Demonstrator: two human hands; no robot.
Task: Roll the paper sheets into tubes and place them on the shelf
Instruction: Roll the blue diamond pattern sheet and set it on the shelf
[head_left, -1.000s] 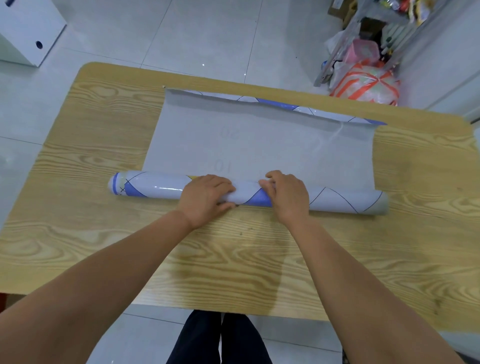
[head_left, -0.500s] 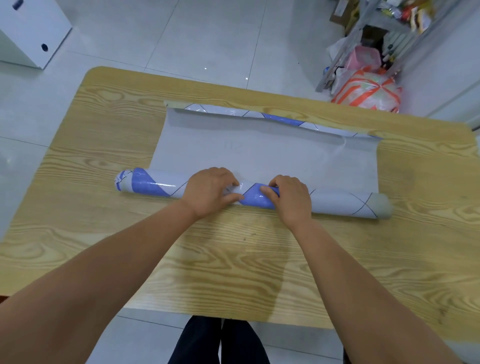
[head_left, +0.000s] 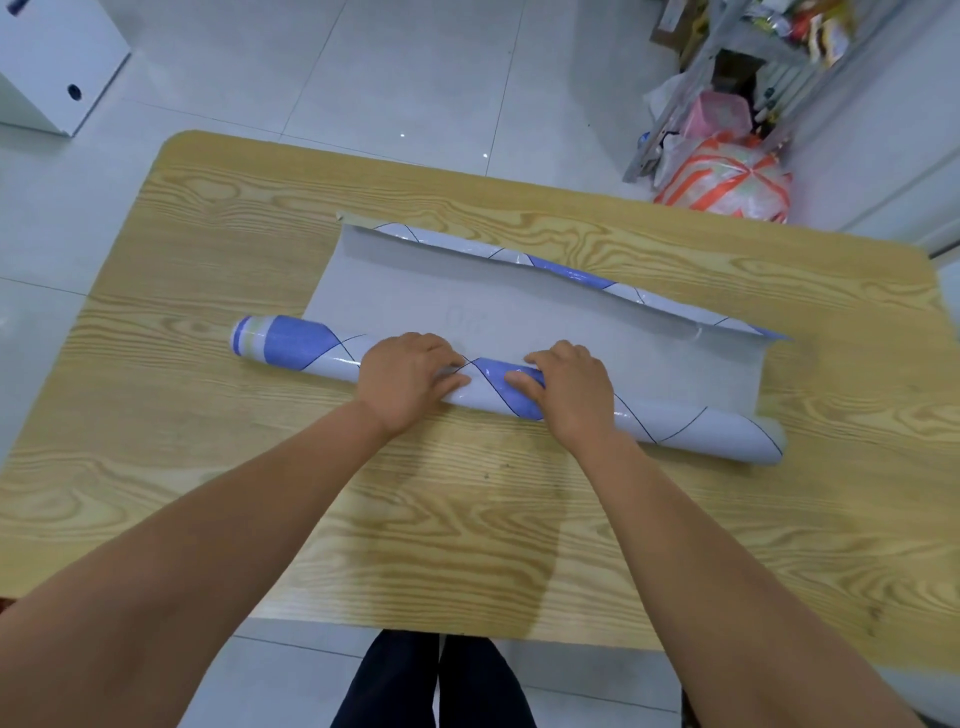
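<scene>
On the wooden table (head_left: 467, 519), across its middle, the paper sheet (head_left: 519, 312) is lying half rolled. The tube (head_left: 291, 345) is running left to right, with its right end sitting slightly nearer the person. The flat remainder is stretching away toward a far edge (head_left: 571, 273) that is curling up. Both the left hand (head_left: 410, 379) and the right hand (head_left: 569, 395) are gripping the tube near its middle, fingers curled over the top and thumbs pressing the near side. Glossy and light, the sheet is probably behaving springy and slippery, wanting to unwind. Gripping wider apart looks wise, since the left end is poking out past the sheet's edge.
</scene>
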